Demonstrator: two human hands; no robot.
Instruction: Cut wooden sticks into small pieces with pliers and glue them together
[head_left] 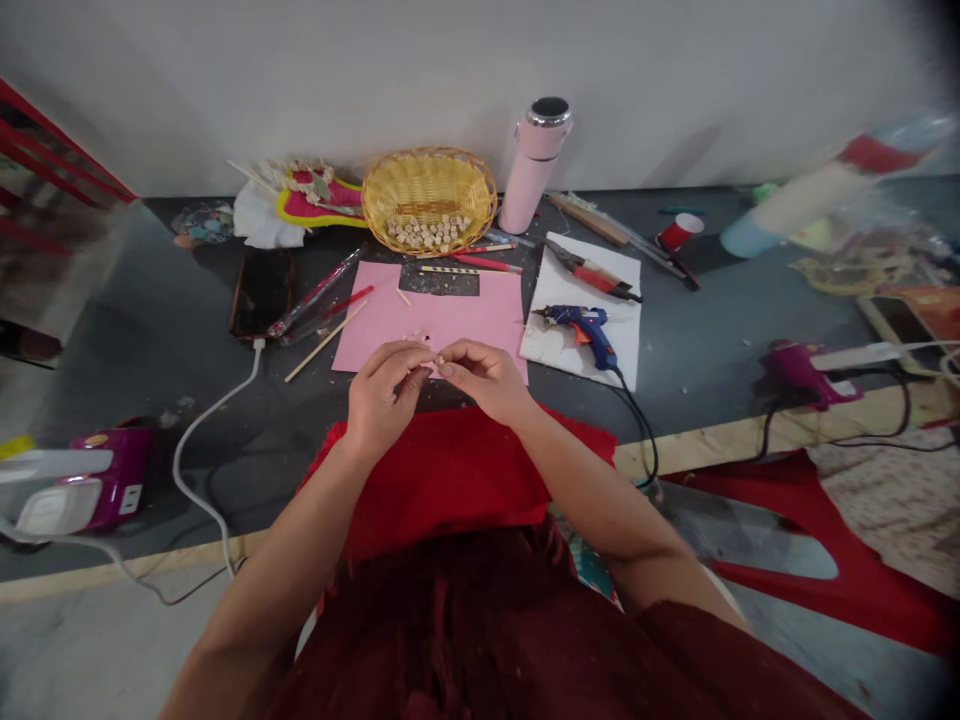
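My left hand (391, 388) and my right hand (484, 378) meet fingertip to fingertip over the near edge of a pink sheet (480, 325). A tiny pale piece (440, 361) shows at the pinched fingers of my right hand; its exact kind is too small to make out. The left fingers are also pinched together, and whatever they hold is hidden. Small bits lie on the sheet just beyond my fingers. A thin wooden stick (328, 342) rests to the left of my left hand.
Behind the sheet stands a wicker basket (429, 170) with small pale pieces, beside a pink flask (534, 165). To the right, a glue gun (581, 325) and pliers (592, 272) lie on a white board (622, 350). A phone (262, 292) with a white cable lies left.
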